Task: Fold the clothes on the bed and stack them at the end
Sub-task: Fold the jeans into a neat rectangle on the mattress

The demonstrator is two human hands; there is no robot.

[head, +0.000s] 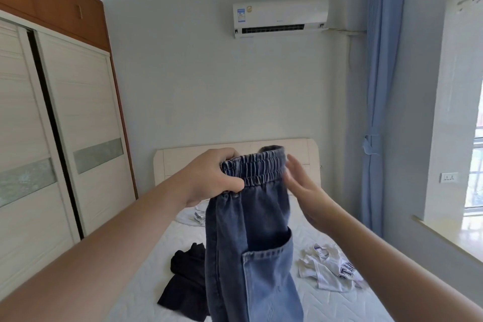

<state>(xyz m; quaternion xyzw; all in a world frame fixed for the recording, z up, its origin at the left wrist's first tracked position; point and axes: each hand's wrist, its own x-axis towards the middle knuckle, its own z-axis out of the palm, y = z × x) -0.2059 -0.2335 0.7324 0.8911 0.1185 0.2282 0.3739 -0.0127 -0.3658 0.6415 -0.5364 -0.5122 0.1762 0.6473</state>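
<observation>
A pair of blue jeans (pixel 251 243) with an elastic waistband hangs in the air above the bed (pixel 146 282). My left hand (pixel 211 178) grips the waistband at its left end. My right hand (pixel 303 191) is at the waistband's right side with its fingers straight; it looks slightly blurred and I cannot tell whether it touches the cloth. On the white mattress lie a crumpled black garment (pixel 185 280) at the left, a white printed shirt (pixel 329 266) at the right, and a pale garment (pixel 190 215) farther back.
A cream headboard (pixel 183 159) closes the far end of the bed. A wardrobe with sliding doors (pixel 78 125) runs along the left. A blue curtain (pixel 376 112), a window sill (pixel 449 238) and a window are at the right. An air conditioner (pixel 279 17) hangs on the far wall.
</observation>
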